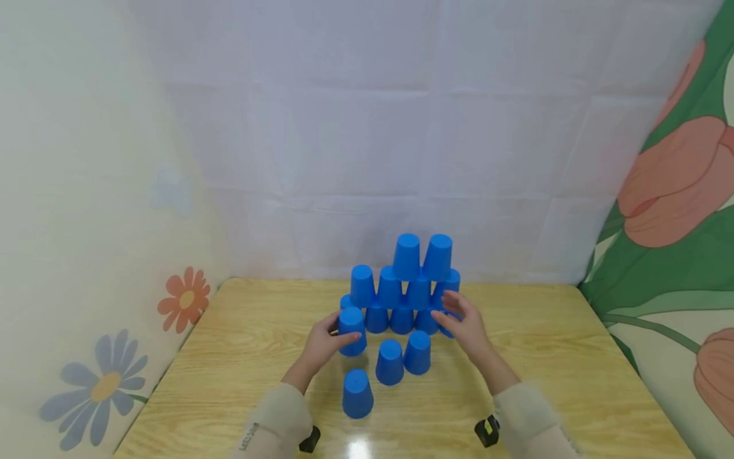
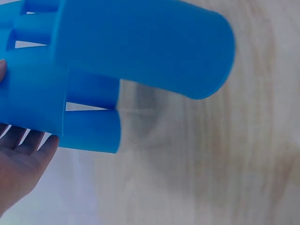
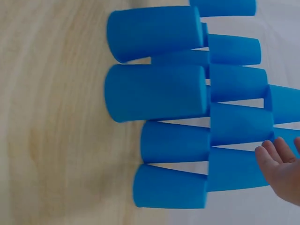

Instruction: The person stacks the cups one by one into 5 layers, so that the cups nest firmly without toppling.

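Note:
Upside-down blue cups form a tiered stack [image 1: 390, 290], with two cups on its top tier. My left hand [image 1: 322, 344] grips a blue cup [image 1: 352, 333] between thumb and fingers in front of the stack's left end. In the left wrist view, that cup [image 2: 33, 89] appears raised off the table, rim down. Beside the stack's right end is my right hand [image 1: 467, 325], fingers spread and loosely bent, holding nothing. The right wrist view shows its fingertips close to the second-tier cups [image 3: 239, 168]; whether they touch cannot be told.
Three loose cups stand upside down before the stack: one nearest me [image 1: 358, 395], one in the middle [image 1: 390, 363] and one at the right [image 1: 418, 354]. The wooden table [image 1: 258, 357] meets a white cloth backdrop [image 1: 298, 236] behind the stack.

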Tool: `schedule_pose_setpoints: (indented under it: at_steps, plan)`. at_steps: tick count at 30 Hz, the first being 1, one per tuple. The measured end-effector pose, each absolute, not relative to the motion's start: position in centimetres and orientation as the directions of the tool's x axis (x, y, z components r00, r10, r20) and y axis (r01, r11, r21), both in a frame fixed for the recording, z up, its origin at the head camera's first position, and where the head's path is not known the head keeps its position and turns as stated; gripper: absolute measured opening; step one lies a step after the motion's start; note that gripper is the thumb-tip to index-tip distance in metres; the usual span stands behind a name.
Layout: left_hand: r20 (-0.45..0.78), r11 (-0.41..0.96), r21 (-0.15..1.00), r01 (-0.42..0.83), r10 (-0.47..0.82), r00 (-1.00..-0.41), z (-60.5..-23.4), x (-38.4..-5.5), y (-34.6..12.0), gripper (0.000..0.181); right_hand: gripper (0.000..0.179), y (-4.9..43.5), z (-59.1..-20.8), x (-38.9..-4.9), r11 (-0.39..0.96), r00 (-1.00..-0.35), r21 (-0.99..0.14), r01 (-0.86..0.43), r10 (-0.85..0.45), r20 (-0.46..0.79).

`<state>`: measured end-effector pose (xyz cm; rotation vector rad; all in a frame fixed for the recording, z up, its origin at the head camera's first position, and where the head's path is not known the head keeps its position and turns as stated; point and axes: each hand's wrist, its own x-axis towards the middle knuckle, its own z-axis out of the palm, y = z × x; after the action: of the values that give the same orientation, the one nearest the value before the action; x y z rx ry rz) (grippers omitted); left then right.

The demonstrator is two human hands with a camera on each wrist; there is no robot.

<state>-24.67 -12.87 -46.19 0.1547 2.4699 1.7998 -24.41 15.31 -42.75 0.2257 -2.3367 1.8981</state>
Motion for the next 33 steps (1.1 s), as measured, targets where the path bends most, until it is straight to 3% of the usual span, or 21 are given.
schedule_pose_setpoints:
  at_steps: [19,29,33]
  plan:
    - [0.087,0.324,0.936,0.14,0.174,-0.981,-41.6,-26.6,-12.9,0.064,0.065,12.6,-49.8,-22.6,0.2,-0.998,-0.979,-0.041,-0.048,0.032]
    - [0.153,0.325,0.923,0.205,0.179,-0.972,-38.6,-28.0,-12.2,0.064,0.059,11.8,-51.5,-22.7,0.234,-0.998,-0.97,-0.064,-0.043,0.056]
    - [0.173,0.318,0.921,0.224,0.181,-0.968,-38.1,-28.9,-12.0,0.063,0.055,11.5,-52.0,-22.7,0.288,-0.991,-0.949,-0.131,-0.03,0.127]
